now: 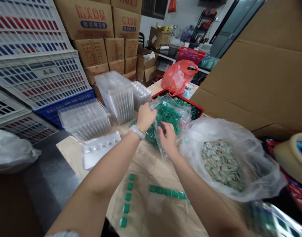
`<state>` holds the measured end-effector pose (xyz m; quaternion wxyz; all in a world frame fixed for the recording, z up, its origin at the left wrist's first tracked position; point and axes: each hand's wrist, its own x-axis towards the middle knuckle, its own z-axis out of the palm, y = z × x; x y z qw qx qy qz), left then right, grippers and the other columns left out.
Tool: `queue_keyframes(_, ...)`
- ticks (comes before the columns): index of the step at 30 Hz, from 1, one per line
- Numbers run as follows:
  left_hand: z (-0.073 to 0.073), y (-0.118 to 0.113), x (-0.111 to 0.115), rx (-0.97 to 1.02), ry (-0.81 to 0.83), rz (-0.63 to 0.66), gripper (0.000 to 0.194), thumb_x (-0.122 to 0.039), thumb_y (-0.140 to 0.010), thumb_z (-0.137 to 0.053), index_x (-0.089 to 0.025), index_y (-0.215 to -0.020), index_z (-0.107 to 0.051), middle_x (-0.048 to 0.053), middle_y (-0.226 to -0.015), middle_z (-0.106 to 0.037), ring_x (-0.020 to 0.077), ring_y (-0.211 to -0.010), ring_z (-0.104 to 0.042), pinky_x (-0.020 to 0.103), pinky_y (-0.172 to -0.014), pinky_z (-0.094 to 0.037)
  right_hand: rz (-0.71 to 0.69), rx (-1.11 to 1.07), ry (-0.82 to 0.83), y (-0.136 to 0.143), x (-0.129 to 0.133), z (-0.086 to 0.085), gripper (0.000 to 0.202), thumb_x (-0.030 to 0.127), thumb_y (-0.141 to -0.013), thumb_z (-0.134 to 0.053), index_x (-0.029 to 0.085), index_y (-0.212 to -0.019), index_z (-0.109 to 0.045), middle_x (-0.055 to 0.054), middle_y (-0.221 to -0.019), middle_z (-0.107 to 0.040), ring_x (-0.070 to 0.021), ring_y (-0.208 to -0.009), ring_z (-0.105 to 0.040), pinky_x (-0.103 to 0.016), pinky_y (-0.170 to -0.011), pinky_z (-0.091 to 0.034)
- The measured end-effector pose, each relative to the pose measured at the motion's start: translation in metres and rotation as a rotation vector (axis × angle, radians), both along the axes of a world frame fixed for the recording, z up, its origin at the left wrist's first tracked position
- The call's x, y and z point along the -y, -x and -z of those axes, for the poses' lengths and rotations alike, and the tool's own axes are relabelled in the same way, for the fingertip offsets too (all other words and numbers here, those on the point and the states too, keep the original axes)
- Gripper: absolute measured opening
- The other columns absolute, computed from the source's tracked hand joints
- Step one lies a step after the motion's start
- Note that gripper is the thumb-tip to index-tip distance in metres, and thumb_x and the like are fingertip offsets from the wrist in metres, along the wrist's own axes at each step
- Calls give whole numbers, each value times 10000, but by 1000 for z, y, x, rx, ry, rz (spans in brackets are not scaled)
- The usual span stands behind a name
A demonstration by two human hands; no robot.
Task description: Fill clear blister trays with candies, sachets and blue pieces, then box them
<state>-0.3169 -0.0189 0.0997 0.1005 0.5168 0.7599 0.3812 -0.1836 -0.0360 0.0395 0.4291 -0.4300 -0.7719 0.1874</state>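
A clear plastic bag (184,115) of small green translucent pieces (167,110) lies at the far side of the paper-covered table. My left hand (146,117), with a pale bangle at the wrist, is closed on the bag's left edge. Against the bag's near side, my right hand (167,138) has its fingers curled and pinching the film. Nearer to me, one line of green square pieces (128,197) runs along the table, and another row (167,192) lies crosswise, partly hidden by my right forearm.
Stacked clear trays (116,95) and a white moulded tray (101,148) stand left. At right sits a large plastic bag (255,158) of brown-and-green pieces. Behind are a red-rimmed tray (199,110) and a red bag (178,77). White crates (42,80) and cardboard boxes (91,19) rise beyond.
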Motion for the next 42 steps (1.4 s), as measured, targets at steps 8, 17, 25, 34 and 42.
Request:
queue_keyframes(8, 8, 19, -9, 494, 107, 55, 274, -180, -648, -545, -100, -907, -584, 69, -747, -624, 173, -641, -607, 247, -568, -452, 36, 36, 156, 1, -19, -3, 386, 295, -755, -516, 116, -1097, -525, -97, -958, -524, -110, -582, -489, -288, -627, -457)
queue_keyframes(17, 40, 38, 61, -329, 290, -83, 403, -365, -739, -516, -96, -1040, -519, 165, -960, -575, 282, -899, -552, 374, -729, -430, 11, 678, 96, 16, -8, -14, 211, 257, -813, -453, 165, -931, -601, -86, -973, -534, -183, -791, -542, -273, -608, -409)
queue_keyframes(25, 32, 34, 42, -775, 231, 439, 262, -121, -829, -339, -111, -928, -581, 119, -943, -584, 238, -964, -488, 351, -788, -375, -123, 615, -93, 44, -6, -8, 226, 161, -807, -405, 153, -904, -610, -94, -893, -560, -207, -869, -495, -314, -747, -394)
queue_keyframes(34, 37, 9, 22, -614, 380, 334, 285, -70, -805, -332, -41, -952, -575, 185, -927, -580, 239, -868, -586, 330, -708, -447, -8, 180, 84, 30, -51, -3, 200, 161, -741, -471, 127, -871, -619, -61, -795, -556, -146, -680, -533, -277, -696, -445)
queue_keyframes(42, 14, 58, 37, 826, 119, 90, 198, -84, -701, -523, -124, -885, -582, 18, -641, -587, 114, -609, -576, 227, -598, -468, -276, 326, 26, 28, -39, -3, 240, 151, -777, -459, 148, -961, -614, -60, -900, -588, -141, -792, -525, -276, -761, -417)
